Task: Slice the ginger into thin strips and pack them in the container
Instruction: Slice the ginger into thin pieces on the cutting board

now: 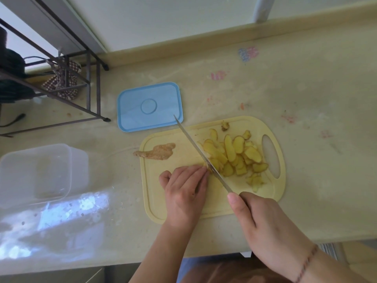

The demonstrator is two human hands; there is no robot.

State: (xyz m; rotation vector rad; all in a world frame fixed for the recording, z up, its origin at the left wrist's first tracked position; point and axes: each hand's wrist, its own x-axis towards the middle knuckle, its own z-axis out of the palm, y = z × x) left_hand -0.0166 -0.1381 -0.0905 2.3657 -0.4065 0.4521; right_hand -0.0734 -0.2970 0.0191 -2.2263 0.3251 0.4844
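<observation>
— Ginger?
— On the yellow cutting board, two lots. Loose slices heaped at the board's centre toward 3 o'clock, beside the handle hole. Last uncut bit at the tips of the left hand, mostly hidden under them.
— Left hand, then?
— Curled, fingertips pressing that bit down against the board, right up against the knife blade.
— Right hand?
— At 5 o'clock from the slices. Wrapped round the knife handle, forefinger stretched along the top. Blade slanting from there toward 11 o'clock, edge down on the ginger just beside the left fingertips, tip reaching over the blue lid.
— Container?
— Clear tub, at 9 o'clock from the board, well apart from both hands. Contents hard to tell.
— Anything else?
— Brown peel scraps at the board's 10 o'clock edge. Metal rack off at 10 o'clock on the counter.
</observation>
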